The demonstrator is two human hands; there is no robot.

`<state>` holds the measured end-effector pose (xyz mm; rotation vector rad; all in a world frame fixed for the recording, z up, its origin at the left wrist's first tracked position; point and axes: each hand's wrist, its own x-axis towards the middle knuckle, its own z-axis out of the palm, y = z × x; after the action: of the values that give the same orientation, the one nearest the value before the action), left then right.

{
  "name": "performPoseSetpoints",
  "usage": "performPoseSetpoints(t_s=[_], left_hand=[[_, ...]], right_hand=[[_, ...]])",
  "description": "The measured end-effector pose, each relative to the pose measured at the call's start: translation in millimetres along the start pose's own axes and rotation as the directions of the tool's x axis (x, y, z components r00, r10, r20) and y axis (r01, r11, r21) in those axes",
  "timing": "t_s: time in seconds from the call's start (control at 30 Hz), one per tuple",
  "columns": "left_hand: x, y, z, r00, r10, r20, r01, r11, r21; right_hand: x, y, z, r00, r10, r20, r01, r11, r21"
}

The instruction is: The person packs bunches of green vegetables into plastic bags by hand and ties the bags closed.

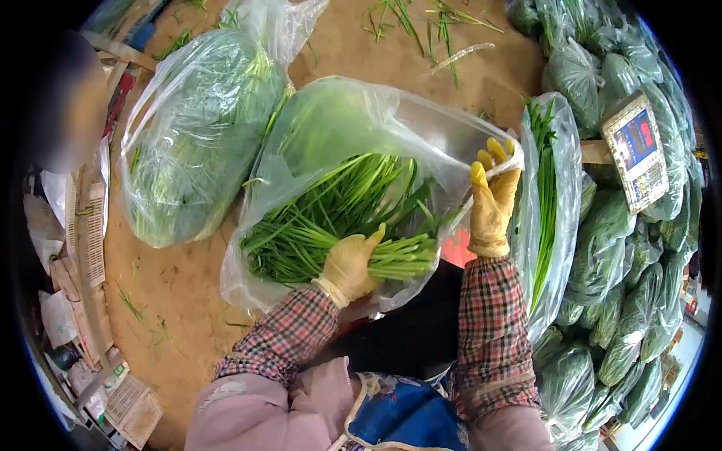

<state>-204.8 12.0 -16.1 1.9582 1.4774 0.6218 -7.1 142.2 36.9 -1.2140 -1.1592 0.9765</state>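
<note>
A clear plastic bag (pixel 353 94) lies wide open before me, with long green chives inside. My left hand (pixel 350 267), in a yellowish rubber glove, is closed around the stem end of a bunch of chives (pixel 323 214) in the bag's mouth, its thumb pointing up. Gloved the same way, my right hand (pixel 492 199) grips the bag's rim on the right; the stretched plastic crosses its fingers. Part of the bunch shows only through the plastic.
To the left stands a filled plastic bag of greens (pixel 203 135). A long bag of chives (pixel 553 203) lies at right, beside stacked bagged greens (pixel 609 255) carrying a printed box (pixel 635 154). Loose stalks (pixel 410 26) lie on the brown surface (pixel 338 45). A blurred person is at upper left.
</note>
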Motion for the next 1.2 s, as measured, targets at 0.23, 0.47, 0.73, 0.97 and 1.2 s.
performPoseSetpoints(t_s=[0.23,0.47,0.73,0.97,1.2], left_hand=[[-1,-27,-67,0.839,-0.544,-0.026,0.192,0.34,-0.921],[-31,-88,-129,0.838,-0.494,-0.229,0.032,0.465,-0.885],[-69,-107,-141,0.847,-0.461,-0.263,0.013,0.512,-0.859],[-77,-92,-131,0.906,-0.395,-0.152,0.025,0.407,-0.913],[-89,-97,-150,0.926,-0.363,-0.101,0.046,0.376,-0.925]], right_hand=[[-4,4,-4,0.998,0.054,-0.017,-0.054,0.999,-0.005],[-9,56,-40,0.983,0.143,-0.117,-0.157,0.98,-0.119],[-43,-50,-12,0.965,0.259,-0.043,-0.261,0.964,-0.049],[-108,-89,92,0.663,0.259,0.703,0.065,0.915,-0.398],[-140,-42,80,0.107,0.436,0.893,0.549,0.723,-0.419]])
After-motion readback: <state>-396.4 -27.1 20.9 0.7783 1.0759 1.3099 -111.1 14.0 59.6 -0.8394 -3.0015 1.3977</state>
